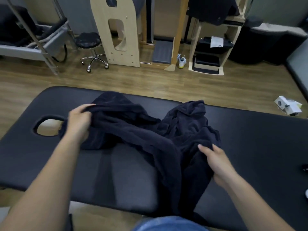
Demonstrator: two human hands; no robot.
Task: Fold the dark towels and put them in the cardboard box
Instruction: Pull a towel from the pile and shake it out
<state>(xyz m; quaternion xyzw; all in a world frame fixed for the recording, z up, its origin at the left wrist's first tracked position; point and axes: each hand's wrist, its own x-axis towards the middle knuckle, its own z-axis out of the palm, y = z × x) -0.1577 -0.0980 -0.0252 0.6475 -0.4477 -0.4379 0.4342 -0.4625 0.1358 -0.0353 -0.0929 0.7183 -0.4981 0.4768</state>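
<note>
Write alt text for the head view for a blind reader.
A person's left hand and right hand each grip crumpled dark towels heaped on a black massage table, part hanging over its near edge. The table's face hole shows at left; a wheeled stool stands on the wooden floor beyond.

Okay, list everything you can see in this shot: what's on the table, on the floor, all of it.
dark towels: crumpled heap, count unclear, navy-black, mid-table, spilling over the near edge
massage table: one, black, foreground, face hole at its left end
stool: one, black seat, chrome legs, far left floor
wooden frames: several, pale, along the far wall
shoes: one pair, white, floor by the frames
white box: one, floor at right
left hand: grips the heap's left edge
right hand: grips the heap's near right part
</note>
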